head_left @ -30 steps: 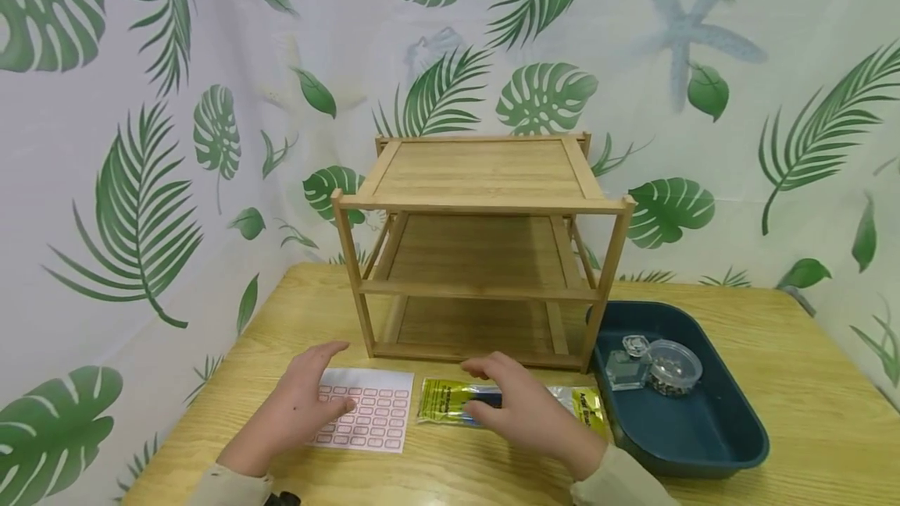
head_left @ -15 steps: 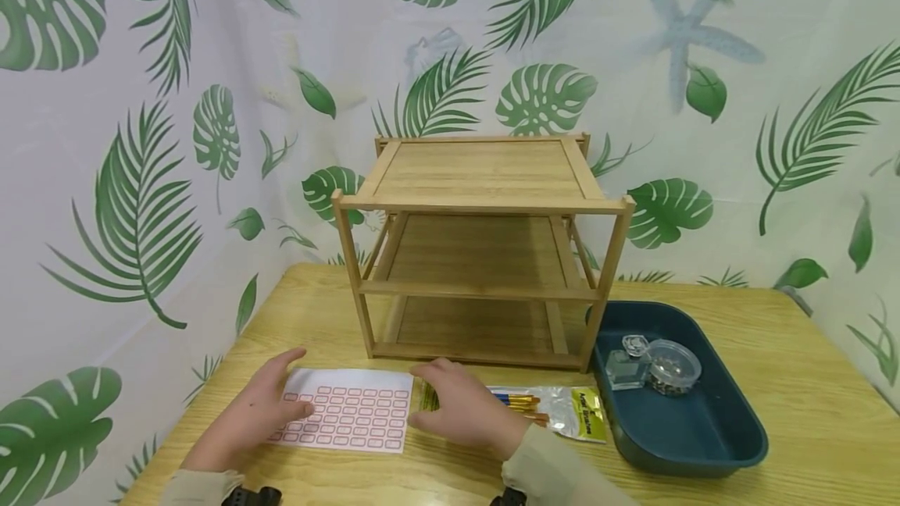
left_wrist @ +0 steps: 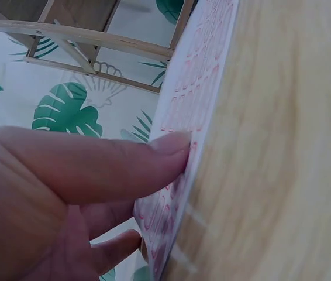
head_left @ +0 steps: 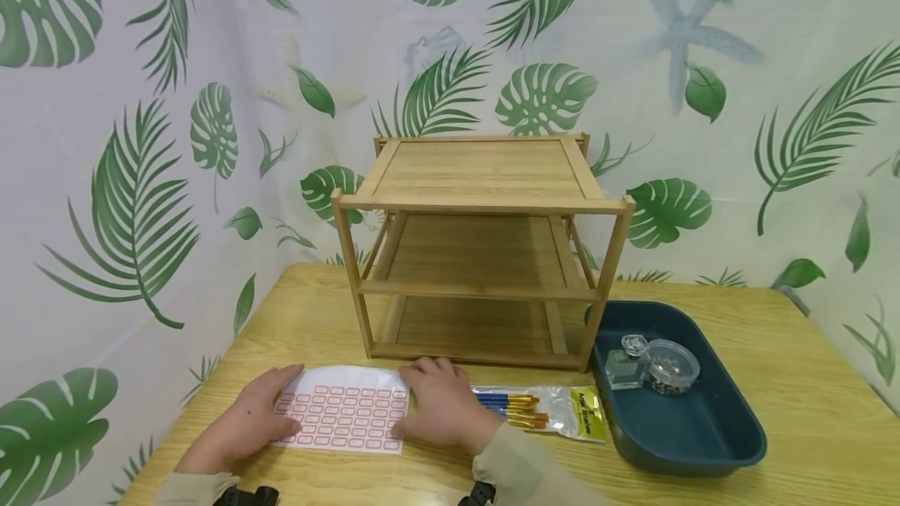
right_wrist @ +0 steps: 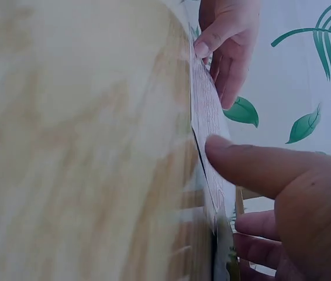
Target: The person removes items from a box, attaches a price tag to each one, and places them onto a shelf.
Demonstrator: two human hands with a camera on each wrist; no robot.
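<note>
White paper is what the left grip [head_left: 248,418] has hold of: from where I stand, its thumb lies on the printed face and the fingers reach round behind the left edge. The right grip [head_left: 444,404] looks to have the right edge pinched likewise, thumb in front, though its fingertips are partly hidden from me. Between them the sheet [head_left: 344,416], with its rows of red labels, sits on the near part of the table [head_left: 316,311], its far edge bowed. I'd raise both ends together, evenly, with just enough pinch to hold; squeezing them toward each other could turn that bow into a crease. The brush packet [head_left: 562,406] asks for care too: its left end is hidden by the right grip, so lifting that side straight up seems better than sweeping it outward. The rack [head_left: 478,170] stands just behind, so I'd bring the far edge up clear of its front rail. Farther right, the tray [head_left: 703,436] with the bottle [head_left: 623,370] and tub [head_left: 673,366] is well apart from the sheet.
</note>
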